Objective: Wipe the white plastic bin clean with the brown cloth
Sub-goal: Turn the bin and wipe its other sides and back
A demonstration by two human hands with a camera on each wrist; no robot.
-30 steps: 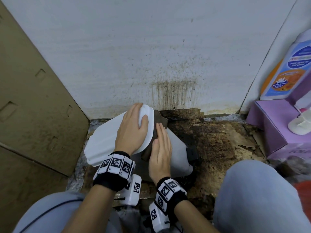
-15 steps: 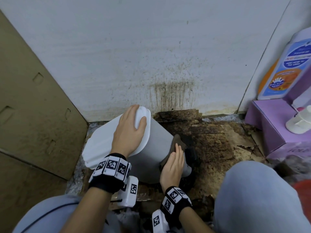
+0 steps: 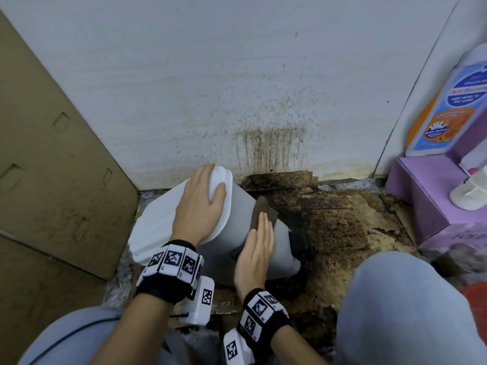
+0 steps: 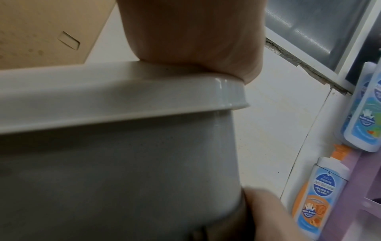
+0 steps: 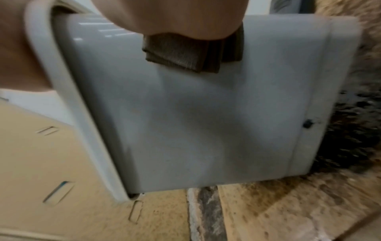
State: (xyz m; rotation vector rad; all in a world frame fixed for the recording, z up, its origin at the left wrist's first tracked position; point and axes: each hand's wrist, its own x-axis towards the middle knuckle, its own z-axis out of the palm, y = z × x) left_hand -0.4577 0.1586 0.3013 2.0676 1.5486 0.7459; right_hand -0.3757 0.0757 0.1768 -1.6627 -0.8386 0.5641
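Observation:
The white plastic bin (image 3: 237,225) lies tilted on the dirty floor, lid end to the left and base to the right. My left hand (image 3: 200,206) grips the far corner of the lid (image 3: 158,227), fingers behind the rim and thumb on its face. With flat, straight fingers, my right hand (image 3: 255,248) presses the folded brown cloth (image 3: 263,206) against the bin's side wall. The right wrist view shows the cloth (image 5: 185,53) under my palm on the bin wall (image 5: 206,114). The left wrist view shows my palm (image 4: 191,32) on the lid rim (image 4: 123,97).
A cardboard sheet (image 3: 52,180) leans at the left. The white wall (image 3: 263,75) behind carries a brown stain. Soaked, dirty cardboard (image 3: 342,233) covers the floor. A purple box (image 3: 427,201) with soap bottles (image 3: 453,106) stands at the right. My knees frame the bottom.
My right hand slid the cloth along the bin's side from near the lid down toward the base, then back to the middle. The left hand kept its hold on the lid.

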